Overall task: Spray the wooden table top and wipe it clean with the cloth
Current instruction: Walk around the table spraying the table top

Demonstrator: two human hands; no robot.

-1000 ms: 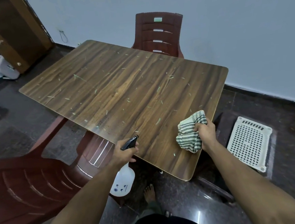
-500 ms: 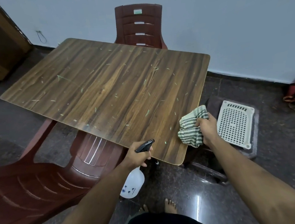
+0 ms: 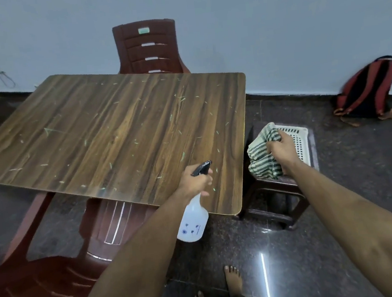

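Left hand point(image 3: 194, 180): my fist wraps the spray bottle point(image 3: 193, 222), nozzle aimed over the table top point(image 3: 108, 137) ahead.
Right hand point(image 3: 283, 151): off the table's right edge, I clutch the striped cloth point(image 3: 260, 159), kept clear of spray.
Table top: green flecks everywhere, unwiped.

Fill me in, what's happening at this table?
A person is about to clean the wooden table top, which is littered with small pale bits. The left hand holds a spray bottle at the near edge; the right hand holds a striped cloth off the table's right side. No wiping yet.
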